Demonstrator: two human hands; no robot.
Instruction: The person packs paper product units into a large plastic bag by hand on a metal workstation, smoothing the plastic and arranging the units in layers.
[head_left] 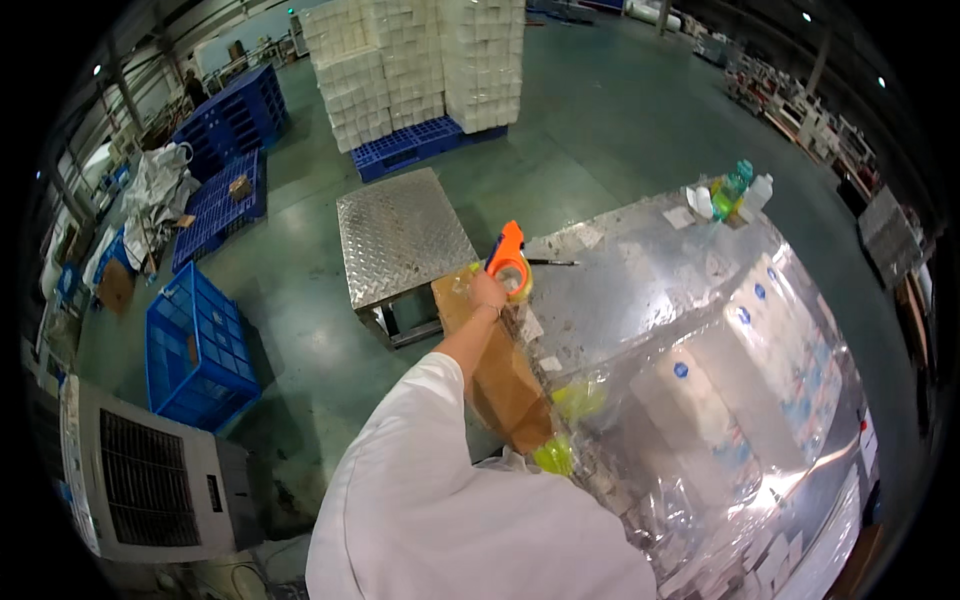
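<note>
Tape dispenser (509, 247) in bright orange, grasped in the left hand (487, 292) with fingers curled on its near side. Extends up and to the right from the knuckles, touching them, with the roll of tape (514, 278) just right of the fingers. Is held at the upper left corner of the metal table (620, 270), by one end of the brown cardboard (512, 392) along that edge. Just right of the dispenser, a slim black tool (555, 262) on the metal surface. Left of the hand, near but apart, a stand (405, 235) with a tread-patterned metal top. Farther right on the table, white packs (690, 400) under clear film; at the far corner, a green bottle (736, 180). Well off to the left, a blue crate (215, 390); beyond the stand, stacked white bundles (415, 70) on a blue pallet (420, 148). Cannot tell the state of the right hand, out of view.
</note>
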